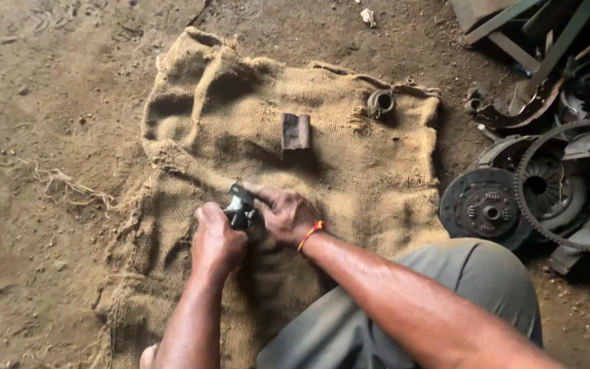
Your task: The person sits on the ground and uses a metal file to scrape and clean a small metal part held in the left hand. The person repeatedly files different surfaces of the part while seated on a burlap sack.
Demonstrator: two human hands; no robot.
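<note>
1. A small dark metal part (241,206) sits between both hands, low over the brown sack cloth (349,178) on the dirt floor (49,137).
2. The left hand (217,240) has its grip closed on the near side of the metal part.
3. The right hand (285,215) has its grip closed on the far side, fingers on top of it. An orange band (311,233) is on that wrist.
4. Farther up the cloth lies 1 flat rusty piece (296,131), and 1 small metal ring (380,103) lies near the far edge.
5. Off to the right on the floor are 1 round clutch plate (481,207), 1 big toothed ring (568,184) and more old metal bits.
</note>
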